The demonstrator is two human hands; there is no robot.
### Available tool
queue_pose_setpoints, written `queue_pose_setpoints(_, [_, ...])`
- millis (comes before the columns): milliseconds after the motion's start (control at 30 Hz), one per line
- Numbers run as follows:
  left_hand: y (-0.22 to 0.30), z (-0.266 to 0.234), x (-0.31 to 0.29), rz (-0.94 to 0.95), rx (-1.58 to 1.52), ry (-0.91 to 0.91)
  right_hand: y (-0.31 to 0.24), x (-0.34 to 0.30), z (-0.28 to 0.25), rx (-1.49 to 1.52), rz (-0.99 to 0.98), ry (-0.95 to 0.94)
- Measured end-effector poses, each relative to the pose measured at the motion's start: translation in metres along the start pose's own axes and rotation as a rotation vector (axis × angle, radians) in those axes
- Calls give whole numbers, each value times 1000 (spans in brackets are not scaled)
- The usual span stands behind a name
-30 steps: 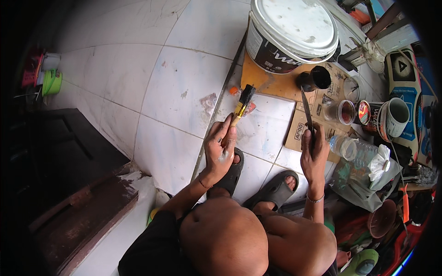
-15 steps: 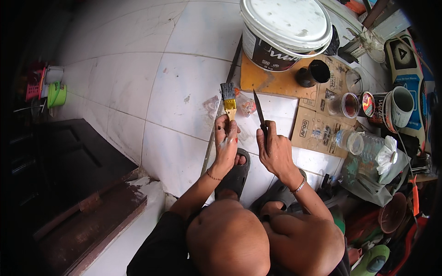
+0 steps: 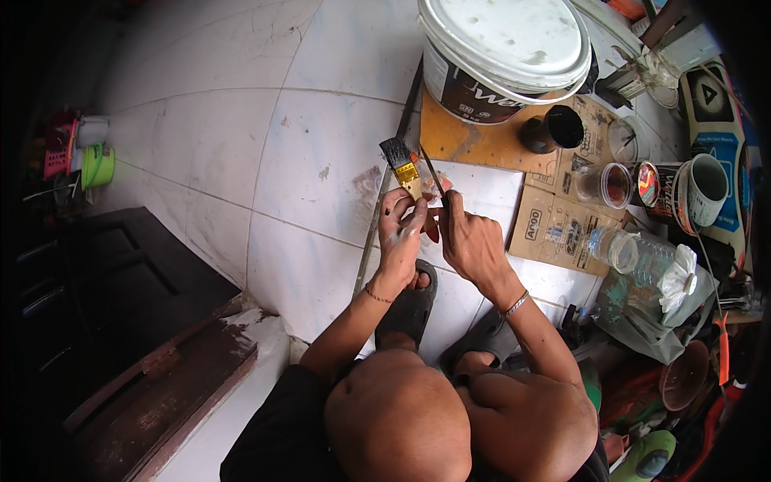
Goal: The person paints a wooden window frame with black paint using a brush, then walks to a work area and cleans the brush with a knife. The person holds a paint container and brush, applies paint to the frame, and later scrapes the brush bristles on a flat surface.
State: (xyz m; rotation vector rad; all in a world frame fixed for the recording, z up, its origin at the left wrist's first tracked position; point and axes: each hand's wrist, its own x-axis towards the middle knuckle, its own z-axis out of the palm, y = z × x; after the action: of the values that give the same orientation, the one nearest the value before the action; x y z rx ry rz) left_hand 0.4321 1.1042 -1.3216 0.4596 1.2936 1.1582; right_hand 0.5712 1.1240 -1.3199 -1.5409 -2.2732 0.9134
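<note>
My left hand (image 3: 399, 245) is closed round the wooden handle of a paintbrush (image 3: 408, 174). Its dark, paint-stained bristles point up and away from me, above a yellow metal ferrule. In my right hand (image 3: 475, 251) is a dark knife (image 3: 433, 172), its narrow blade pointing forward, close beside the brush's right side. Whether blade and brush touch I cannot tell. Pale smears mark my left thumb. Below the two tools, on the tiles, lies a crumpled clear plastic piece (image 3: 370, 186).
A white-lidded paint bucket (image 3: 502, 40) and a black cup (image 3: 554, 128) stand on an orange board (image 3: 450, 140). Flattened cardboard (image 3: 554, 225), a clear tub (image 3: 604, 185) and a plastic bottle (image 3: 642, 261) lie to the right. A dark panelled door (image 3: 112, 281) is on the left.
My right hand has moved left and slightly up, bringing the knife next to the brush. The brush has tilted to the left at its bristle end.
</note>
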Motion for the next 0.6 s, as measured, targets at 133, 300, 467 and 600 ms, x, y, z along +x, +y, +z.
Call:
queue_pose_setpoints(133, [-3, 2, 3, -20, -29, 21, 1, 2, -1, -65, -35, 4])
queue_pose_setpoints(300, [-11, 0, 9, -24, -60, 20, 2, 6, -1, -105, -59, -11])
queue_pose_setpoints(467, [-17, -3, 10, -28, -77, 36, 0, 7, 2, -143, -77, -6])
queue_pose_setpoints(600, [-21, -3, 11, -29, -93, 43, 2, 8, 5, -166, -89, 4])
